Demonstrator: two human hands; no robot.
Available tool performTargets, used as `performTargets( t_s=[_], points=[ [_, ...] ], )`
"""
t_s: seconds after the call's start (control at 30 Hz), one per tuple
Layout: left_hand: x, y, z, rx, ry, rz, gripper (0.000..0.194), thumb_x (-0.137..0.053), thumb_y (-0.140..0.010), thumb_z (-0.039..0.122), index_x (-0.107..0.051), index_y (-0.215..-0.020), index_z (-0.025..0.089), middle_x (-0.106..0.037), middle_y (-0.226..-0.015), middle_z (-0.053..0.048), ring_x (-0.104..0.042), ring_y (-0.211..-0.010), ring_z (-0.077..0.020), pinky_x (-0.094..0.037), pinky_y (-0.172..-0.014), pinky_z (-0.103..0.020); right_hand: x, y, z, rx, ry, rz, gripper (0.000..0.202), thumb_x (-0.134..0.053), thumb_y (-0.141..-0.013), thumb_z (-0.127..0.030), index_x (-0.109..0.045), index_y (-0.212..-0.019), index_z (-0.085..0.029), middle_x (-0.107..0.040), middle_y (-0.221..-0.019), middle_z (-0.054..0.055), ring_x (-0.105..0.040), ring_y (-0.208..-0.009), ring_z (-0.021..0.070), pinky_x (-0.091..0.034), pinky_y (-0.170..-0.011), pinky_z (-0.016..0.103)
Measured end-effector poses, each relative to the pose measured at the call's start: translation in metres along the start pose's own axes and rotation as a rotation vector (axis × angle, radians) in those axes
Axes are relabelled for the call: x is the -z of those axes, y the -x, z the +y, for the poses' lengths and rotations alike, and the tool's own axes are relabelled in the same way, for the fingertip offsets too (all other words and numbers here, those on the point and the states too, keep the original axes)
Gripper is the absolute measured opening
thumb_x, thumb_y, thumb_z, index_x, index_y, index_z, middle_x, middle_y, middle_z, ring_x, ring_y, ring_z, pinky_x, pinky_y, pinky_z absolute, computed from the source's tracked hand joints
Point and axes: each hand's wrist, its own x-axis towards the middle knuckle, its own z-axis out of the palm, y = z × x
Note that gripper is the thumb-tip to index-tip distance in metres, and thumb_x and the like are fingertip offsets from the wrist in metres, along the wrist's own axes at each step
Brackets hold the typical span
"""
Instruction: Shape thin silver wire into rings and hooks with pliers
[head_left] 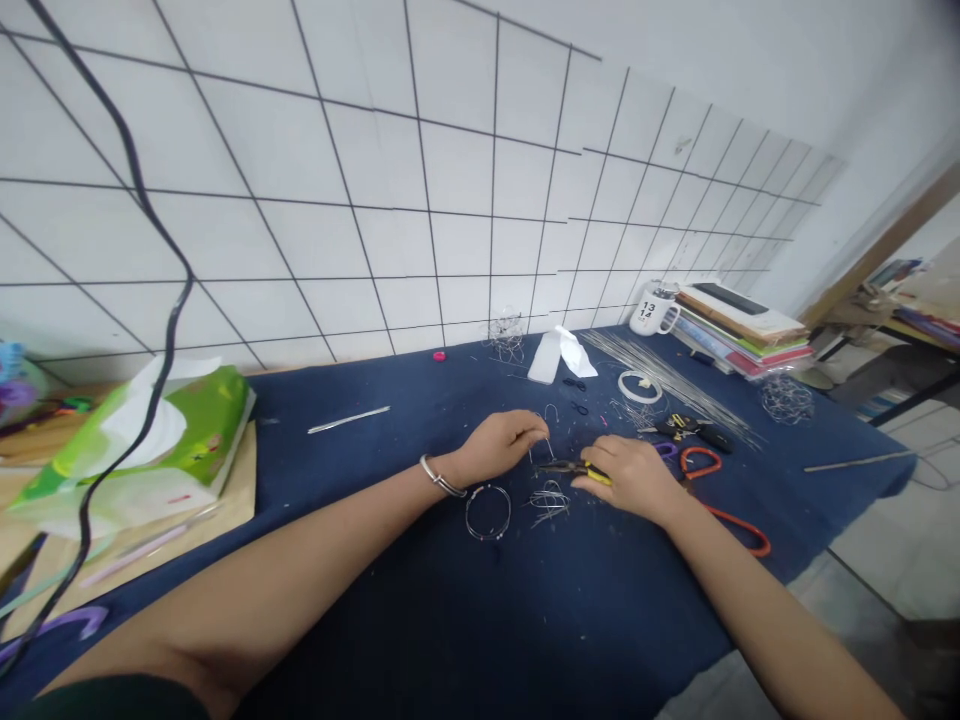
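My left hand [499,445] pinches a thin bent piece of wire [550,449] above the dark blue cloth. In my right hand [626,475] is a pair of pliers [566,466] with yellow handles, fingers wrapped round them. The plier jaws point left, close to the wire's lower end; whether they touch it I cannot tell. Just below the jaws lies a small pile of bent wire pieces [551,500]. A wire ring [488,513] with small beads rests on the cloth below my left wrist.
Long straight wires [667,380] lie at the back right, near a white ring [640,387], orange-handled scissors [701,462] and black-handled tools [690,430]. A white mug [654,308] and stacked books [750,325] stand behind. Left are a green tissue pack [217,420] and a hanging black cable [171,330].
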Motion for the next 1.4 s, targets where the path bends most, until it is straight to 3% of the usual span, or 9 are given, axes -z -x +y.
performTargets(
  t_s=[0.17, 0.27, 0.4, 0.53, 0.63, 0.77, 1.0, 1.2, 1.4],
  points=[
    [-0.002, -0.006, -0.025, 0.254, 0.033, 0.185, 0.019, -0.044, -0.081, 0.028, -0.059, -0.085, 0.017, -0.060, -0.072, 0.000, -0.053, -0.065, -0.0104, -0.041, -0.065, -0.020, 0.001, 0.005, 0.018, -0.108, 0.078, 0.046, 0.040, -0.040, -0.083, -0.051, -0.060, -0.093, -0.018, -0.059, -0.078, 0.007, -0.054, -0.078, 0.0158, -0.035, -0.065, 0.024],
    [-0.006, -0.009, -0.035, 0.357, 0.077, 0.194, 0.018, -0.046, -0.080, 0.029, -0.057, -0.088, 0.017, -0.059, -0.070, 0.001, -0.050, -0.052, -0.0080, -0.040, -0.057, -0.019, 0.000, 0.008, 0.023, -0.152, 0.089, 0.028, 0.041, -0.038, -0.083, -0.051, -0.061, -0.092, -0.018, -0.060, -0.078, 0.007, -0.055, -0.077, 0.0160, -0.034, -0.063, 0.024],
    [-0.011, -0.010, -0.037, 0.299, 0.007, 0.161, 0.017, -0.047, -0.079, 0.027, -0.057, -0.090, 0.019, -0.058, -0.072, 0.001, -0.051, -0.054, -0.0082, -0.042, -0.061, -0.021, 0.000, 0.010, 0.025, -0.180, 0.083, -0.004, 0.043, -0.036, -0.084, -0.053, -0.060, -0.093, -0.019, -0.060, -0.080, 0.007, -0.055, -0.078, 0.0165, -0.034, -0.064, 0.024],
    [-0.014, -0.007, -0.031, 0.164, -0.154, 0.250, 0.020, -0.051, -0.076, 0.022, -0.057, -0.095, 0.019, -0.054, -0.095, -0.004, -0.051, -0.066, -0.0104, -0.043, -0.070, -0.025, 0.000, 0.012, 0.029, -0.211, 0.074, -0.024, 0.044, -0.035, -0.084, -0.054, -0.059, -0.095, -0.019, -0.059, -0.081, 0.007, -0.055, -0.080, 0.0166, -0.035, -0.065, 0.025],
    [-0.016, -0.003, -0.025, 0.139, -0.208, 0.269, 0.026, -0.052, -0.076, 0.022, -0.053, -0.102, 0.020, -0.051, -0.098, -0.004, -0.048, -0.064, -0.0100, -0.043, -0.070, -0.026, -0.001, 0.014, 0.033, -0.234, 0.073, -0.029, 0.043, -0.036, -0.083, -0.054, -0.059, -0.095, -0.019, -0.059, -0.081, 0.006, -0.054, -0.081, 0.0168, -0.034, -0.065, 0.025],
    [-0.020, 0.003, -0.010, 0.104, -0.232, 0.166, 0.020, -0.051, -0.077, 0.024, -0.053, -0.096, 0.020, -0.051, -0.089, -0.003, -0.048, -0.069, -0.0119, -0.041, -0.070, -0.026, -0.002, 0.016, 0.036, -0.247, 0.074, -0.040, 0.042, -0.036, -0.083, -0.053, -0.058, -0.094, -0.019, -0.060, -0.082, 0.007, -0.054, -0.082, 0.0169, -0.034, -0.064, 0.024],
    [-0.028, 0.011, 0.014, 0.089, -0.310, -0.172, 0.013, -0.051, -0.078, 0.031, -0.056, -0.083, 0.020, -0.054, -0.081, -0.002, -0.051, -0.072, -0.0139, -0.040, -0.066, -0.023, -0.002, 0.019, 0.039, -0.277, 0.072, -0.058, 0.042, -0.036, -0.083, -0.054, -0.058, -0.094, -0.020, -0.059, -0.084, 0.006, -0.054, -0.083, 0.0174, -0.032, -0.064, 0.024],
    [-0.031, 0.014, 0.022, 0.118, -0.451, -0.238, 0.016, -0.043, -0.083, 0.032, -0.054, -0.086, 0.020, -0.056, -0.084, -0.002, -0.054, -0.074, -0.0139, -0.041, -0.069, -0.024, 0.002, 0.021, 0.040, -0.280, 0.047, -0.087, 0.044, -0.034, -0.082, -0.056, -0.058, -0.091, -0.020, -0.059, -0.084, 0.006, -0.054, -0.083, 0.0180, -0.032, -0.064, 0.025],
    [-0.037, 0.015, 0.022, 0.134, -0.544, -0.231, 0.017, -0.040, -0.085, 0.031, -0.051, -0.091, 0.019, -0.055, -0.089, -0.004, -0.055, -0.075, -0.0145, -0.042, -0.070, -0.025, 0.009, 0.022, 0.037, -0.281, 0.041, -0.093, 0.044, -0.033, -0.082, -0.056, -0.058, -0.088, -0.020, -0.059, -0.084, 0.006, -0.055, -0.080, 0.0186, -0.031, -0.062, 0.026]
  ],
)
